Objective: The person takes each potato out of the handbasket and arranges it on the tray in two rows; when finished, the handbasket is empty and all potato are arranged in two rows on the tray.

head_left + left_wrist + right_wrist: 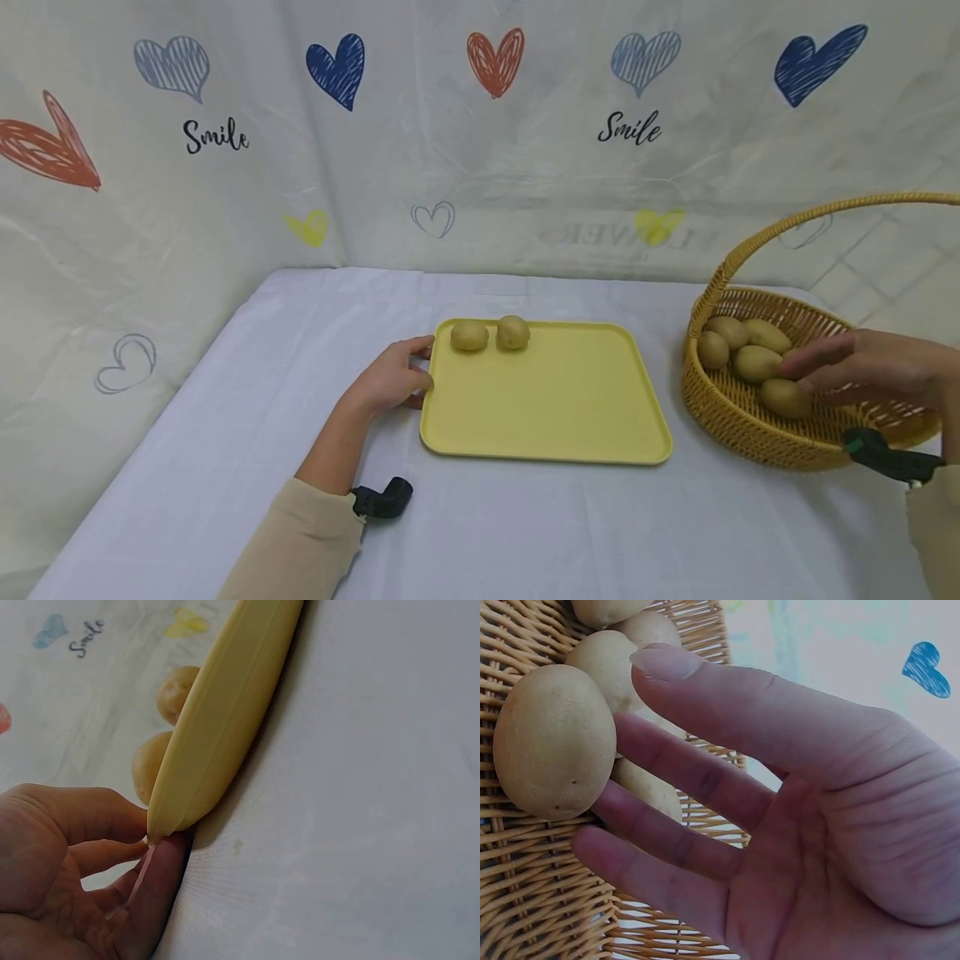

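Observation:
A yellow tray [551, 400] lies on the white cloth, with two potatoes [469, 336] near its far left corner. My left hand [390, 379] holds the tray's left rim; the left wrist view has its fingers at the rim's edge, low against the cloth. On the right stands a wicker basket [750, 437] containing several potatoes. My right hand [885, 367] reaches inside it, thumb and fingers spread apart. Its fingertips are close to or touching the nearest potato [555, 742]; which of these, I cannot tell. Part of the basket's contents is hidden behind this hand.
The basket's tall handle [757, 237] arches above its right part, over the right hand. A white cloth [510, 525] covers the table. Behind it hangs a pale backdrop [420, 150] printed with hearts and "Smile". Each wrist carries a small black device [384, 498].

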Tool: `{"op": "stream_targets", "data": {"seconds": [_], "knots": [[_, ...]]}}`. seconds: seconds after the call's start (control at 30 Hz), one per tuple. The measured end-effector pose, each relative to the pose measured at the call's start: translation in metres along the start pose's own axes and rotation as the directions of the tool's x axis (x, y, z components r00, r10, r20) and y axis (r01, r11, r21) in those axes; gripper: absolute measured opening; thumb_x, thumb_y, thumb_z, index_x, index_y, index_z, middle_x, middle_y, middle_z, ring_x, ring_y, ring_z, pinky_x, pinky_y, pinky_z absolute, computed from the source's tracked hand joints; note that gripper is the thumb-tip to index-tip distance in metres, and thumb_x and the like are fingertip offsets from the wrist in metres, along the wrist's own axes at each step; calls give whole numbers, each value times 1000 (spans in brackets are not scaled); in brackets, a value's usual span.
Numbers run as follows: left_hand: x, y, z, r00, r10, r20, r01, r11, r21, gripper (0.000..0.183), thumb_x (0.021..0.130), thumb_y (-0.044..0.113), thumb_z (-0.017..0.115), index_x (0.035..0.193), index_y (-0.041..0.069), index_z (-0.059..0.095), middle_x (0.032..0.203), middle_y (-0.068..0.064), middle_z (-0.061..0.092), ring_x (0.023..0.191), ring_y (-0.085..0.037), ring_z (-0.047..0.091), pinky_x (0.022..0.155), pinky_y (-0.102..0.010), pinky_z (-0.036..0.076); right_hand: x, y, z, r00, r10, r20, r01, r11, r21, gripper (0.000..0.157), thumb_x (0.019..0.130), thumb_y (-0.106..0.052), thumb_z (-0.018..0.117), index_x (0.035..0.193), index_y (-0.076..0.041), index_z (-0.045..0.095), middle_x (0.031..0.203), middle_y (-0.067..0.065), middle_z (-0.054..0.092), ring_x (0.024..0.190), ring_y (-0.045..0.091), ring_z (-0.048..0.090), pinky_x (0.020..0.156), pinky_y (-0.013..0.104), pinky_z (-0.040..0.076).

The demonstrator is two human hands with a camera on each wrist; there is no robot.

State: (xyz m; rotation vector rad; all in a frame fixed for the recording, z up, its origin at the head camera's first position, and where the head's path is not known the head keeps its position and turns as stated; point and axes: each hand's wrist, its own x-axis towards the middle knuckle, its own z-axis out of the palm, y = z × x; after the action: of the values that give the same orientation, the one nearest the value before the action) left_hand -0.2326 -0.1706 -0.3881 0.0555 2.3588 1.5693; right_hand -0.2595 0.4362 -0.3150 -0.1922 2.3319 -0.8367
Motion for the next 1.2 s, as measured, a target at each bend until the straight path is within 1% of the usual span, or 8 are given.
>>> {"op": "stream_targets", "data": {"seconds": [0.07, 0.13, 0.27, 0.33, 0.53, 0.67, 0.83, 1.2], "knots": [[0, 0, 0, 1000, 0, -2, 0, 1000, 2, 83, 83, -7, 56, 162, 8, 33, 148, -14, 49, 95, -22, 58, 72, -36, 64, 0, -1, 0, 1000, 1, 5, -1, 1000, -7, 49, 101, -20, 63, 141, 9, 57, 141, 9, 58, 106, -6, 59, 95, 39, 60], [0, 0, 0, 1000, 0, -2, 0, 1000, 0, 83, 84, -7, 56, 162, 8, 33, 148, -14, 49, 95, -22, 58, 72, -36, 64, 0, -2, 1, 1000, 13, 21, -13, 1000, -7, 51, 100, -18, 64, 142, 10, 55, 141, 12, 58, 107, -3, 59, 93, 35, 60], [1, -1, 0, 1000, 0, -4, 0, 1000, 9, 83, 84, -6, 56, 162, 8, 33, 148, -14, 48, 97, -23, 59, 73, -36, 64, -1, 0, 1, 997, 16, 75, -18, 999, 27, 43, 98, -13, 65, 140, -1, 62, 132, -8, 61, 106, -4, 59, 89, 30, 58], [1, -1, 0, 1000, 3, -3, -3, 1000, 13, 83, 84, -6, 56, 162, 8, 34, 148, -14, 48, 97, -23, 60, 73, -35, 64, 0, 2, 0, 995, 14, 94, -19, 999, 49, 41, 98, -11, 64, 139, -4, 64, 129, -12, 60, 105, -6, 59, 89, 30, 59], [2, 0, 0, 1000, 13, 9, -13, 1000, 13, 83, 83, -6, 55, 162, 8, 33, 148, -15, 49, 95, -23, 60, 73, -36, 64, 1, 1, 2, 996, 33, 88, -37, 998, 49, 44, 96, -12, 69, 139, -5, 64, 136, 18, 60, 108, 6, 61, 90, 34, 59], [1, 0, 0, 1000, 5, 7, -5, 1000, 9, 83, 83, -6, 56, 162, 8, 33, 147, -14, 49, 98, -23, 61, 73, -36, 64, 4, -4, 4, 994, 19, 112, -26, 998, 61, 43, 96, -10, 69, 138, -7, 65, 135, 19, 59, 110, 12, 61, 91, 39, 59], [0, -1, -3, 1000, 6, 4, -6, 1000, 3, 83, 83, -6, 56, 162, 8, 33, 146, -15, 49, 96, -23, 62, 73, -35, 64, 7, -14, 6, 995, 47, 83, -48, 999, 14, 51, 94, -14, 72, 141, 3, 59, 136, 23, 57, 112, 16, 59, 93, 44, 60], [-2, 0, -2, 1000, 9, -1, -9, 1000, 16, 83, 83, -6, 56, 161, 7, 34, 147, -14, 49, 90, -21, 59, 71, -35, 64, 11, -9, 8, 990, 5, 140, -18, 996, 91, 42, 96, -10, 68, 137, -1, 64, 126, 3, 63, 107, 10, 67, 92, 34, 60]]}}
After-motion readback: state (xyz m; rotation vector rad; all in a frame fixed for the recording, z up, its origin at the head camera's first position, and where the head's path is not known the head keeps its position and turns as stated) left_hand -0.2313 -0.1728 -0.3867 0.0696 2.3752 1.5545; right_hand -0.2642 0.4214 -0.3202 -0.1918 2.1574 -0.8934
